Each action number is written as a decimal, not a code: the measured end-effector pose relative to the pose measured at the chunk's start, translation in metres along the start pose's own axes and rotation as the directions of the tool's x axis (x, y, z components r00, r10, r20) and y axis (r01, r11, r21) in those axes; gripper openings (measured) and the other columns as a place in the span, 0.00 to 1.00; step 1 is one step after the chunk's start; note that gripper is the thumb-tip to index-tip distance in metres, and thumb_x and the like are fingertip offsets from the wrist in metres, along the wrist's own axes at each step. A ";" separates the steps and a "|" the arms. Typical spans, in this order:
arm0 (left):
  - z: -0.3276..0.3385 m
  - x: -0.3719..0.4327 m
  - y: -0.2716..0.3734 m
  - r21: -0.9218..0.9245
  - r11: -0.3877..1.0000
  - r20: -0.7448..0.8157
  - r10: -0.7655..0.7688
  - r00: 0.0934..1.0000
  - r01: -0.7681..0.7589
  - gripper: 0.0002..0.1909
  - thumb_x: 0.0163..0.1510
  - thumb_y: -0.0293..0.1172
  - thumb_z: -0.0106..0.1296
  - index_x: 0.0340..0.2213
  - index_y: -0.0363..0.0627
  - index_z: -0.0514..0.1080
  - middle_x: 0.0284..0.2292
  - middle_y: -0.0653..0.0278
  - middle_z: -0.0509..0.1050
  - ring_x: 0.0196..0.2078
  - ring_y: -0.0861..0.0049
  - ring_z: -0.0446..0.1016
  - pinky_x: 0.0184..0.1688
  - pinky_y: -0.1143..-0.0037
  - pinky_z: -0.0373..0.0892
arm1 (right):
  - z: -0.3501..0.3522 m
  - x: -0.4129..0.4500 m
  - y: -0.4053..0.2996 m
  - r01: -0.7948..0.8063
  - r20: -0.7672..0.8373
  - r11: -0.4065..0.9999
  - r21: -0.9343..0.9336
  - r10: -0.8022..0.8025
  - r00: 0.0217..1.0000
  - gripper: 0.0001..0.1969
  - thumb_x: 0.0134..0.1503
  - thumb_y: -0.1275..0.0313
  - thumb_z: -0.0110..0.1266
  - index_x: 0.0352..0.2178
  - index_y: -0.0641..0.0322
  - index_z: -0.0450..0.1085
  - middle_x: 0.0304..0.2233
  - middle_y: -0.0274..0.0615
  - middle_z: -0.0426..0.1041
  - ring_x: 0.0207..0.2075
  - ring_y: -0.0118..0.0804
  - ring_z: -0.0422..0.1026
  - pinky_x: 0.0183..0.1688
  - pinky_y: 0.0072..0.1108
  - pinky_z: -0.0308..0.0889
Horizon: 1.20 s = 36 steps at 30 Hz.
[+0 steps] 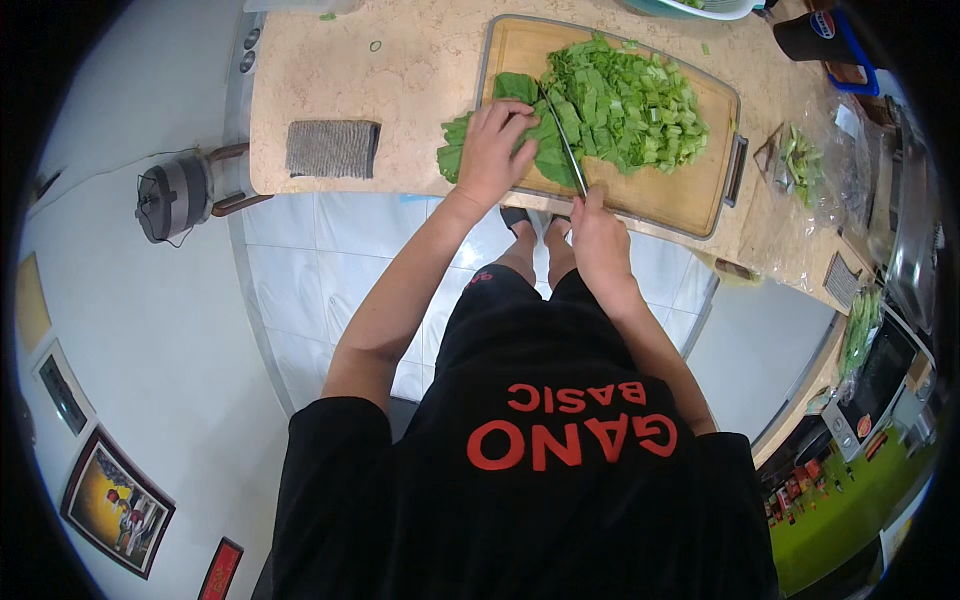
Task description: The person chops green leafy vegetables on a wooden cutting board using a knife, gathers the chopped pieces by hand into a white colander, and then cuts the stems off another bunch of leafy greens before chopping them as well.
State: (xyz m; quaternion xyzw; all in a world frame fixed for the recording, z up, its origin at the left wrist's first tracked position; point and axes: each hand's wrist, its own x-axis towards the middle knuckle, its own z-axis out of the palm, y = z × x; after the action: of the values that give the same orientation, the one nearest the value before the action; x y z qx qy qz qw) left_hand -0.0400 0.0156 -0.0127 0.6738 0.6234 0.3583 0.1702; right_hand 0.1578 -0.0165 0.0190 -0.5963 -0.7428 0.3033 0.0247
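On a wooden cutting board (660, 196) lies a large heap of chopped leafy greens (626, 105). My left hand (496, 142) presses uncut green leaves (555, 161) down at the board's left side, with its fingers curled over them. Some of these leaves stick out past the board's left edge. My right hand (602, 236) grips a kitchen knife, its handle hidden in the fingers. The thin knife blade (566, 142) points away from me, between the held leaves and the chopped heap.
A folded grey cloth (332, 149) lies on the counter to the left. On the right are a plastic bag (799, 165) with vegetable pieces and a black cup (814, 36). A colander (720, 9) stands at the far edge. The board has a grey handle (736, 171).
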 end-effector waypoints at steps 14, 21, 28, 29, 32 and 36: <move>-0.007 0.012 0.014 0.294 0.952 0.153 0.041 0.987 -0.085 0.23 0.43 0.38 0.63 0.41 0.45 0.70 0.47 0.56 0.70 0.54 0.56 0.66 0.55 0.58 0.60 | -0.004 0.030 -0.001 0.100 -0.121 0.995 -0.005 -0.100 0.988 0.12 0.64 0.65 0.45 0.36 0.66 0.62 0.19 0.57 0.74 0.23 0.60 0.75 0.25 0.45 0.70; -0.014 0.023 0.015 0.302 0.953 0.168 -0.075 0.983 0.021 0.27 0.34 0.28 0.67 0.40 0.49 0.69 0.41 0.60 0.71 0.47 0.62 0.68 0.46 0.62 0.64 | -0.006 0.032 0.008 0.125 -0.189 0.992 -0.004 -0.124 0.974 0.12 0.64 0.64 0.44 0.37 0.64 0.62 0.20 0.58 0.74 0.24 0.62 0.75 0.25 0.47 0.69; 0.011 -0.003 0.018 0.400 0.909 0.071 0.097 0.993 -0.118 0.26 0.33 0.28 0.63 0.39 0.47 0.68 0.47 0.60 0.69 0.49 0.58 0.66 0.50 0.59 0.60 | -0.005 0.032 0.008 0.111 -0.165 0.991 0.079 -0.097 0.981 0.12 0.65 0.64 0.44 0.37 0.65 0.63 0.20 0.59 0.73 0.24 0.65 0.73 0.27 0.49 0.68; 0.016 -0.008 0.024 0.322 0.942 -0.002 0.103 0.995 -0.097 0.26 0.33 0.30 0.62 0.38 0.45 0.68 0.49 0.58 0.69 0.51 0.56 0.65 0.52 0.58 0.59 | -0.005 0.033 0.011 0.109 -0.162 0.991 0.078 -0.095 0.982 0.12 0.65 0.64 0.44 0.37 0.65 0.63 0.20 0.59 0.73 0.24 0.65 0.73 0.27 0.49 0.68; 0.018 -0.019 0.038 0.245 0.966 -0.051 0.100 0.994 -0.084 0.26 0.35 0.37 0.60 0.37 0.40 0.67 0.52 0.52 0.66 0.55 0.52 0.62 0.57 0.56 0.56 | -0.009 0.038 0.019 0.171 -0.157 0.979 0.108 -0.153 0.976 0.13 0.65 0.64 0.44 0.35 0.66 0.63 0.21 0.60 0.73 0.26 0.66 0.73 0.29 0.48 0.67; 0.023 -0.021 0.040 0.248 0.967 -0.099 0.090 0.991 -0.063 0.25 0.38 0.36 0.64 0.37 0.40 0.67 0.53 0.52 0.66 0.56 0.51 0.62 0.57 0.56 0.56 | -0.024 0.039 0.020 0.167 -0.065 0.974 0.153 -0.159 0.985 0.13 0.65 0.65 0.45 0.36 0.68 0.64 0.23 0.62 0.73 0.29 0.65 0.73 0.33 0.47 0.67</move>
State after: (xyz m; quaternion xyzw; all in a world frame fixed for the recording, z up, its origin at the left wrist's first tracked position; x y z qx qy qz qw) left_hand 0.0056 -0.0061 -0.0074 0.6925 0.6448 0.3213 0.0374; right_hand 0.1734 0.0313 0.0165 -0.5374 -0.7620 0.3423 0.1159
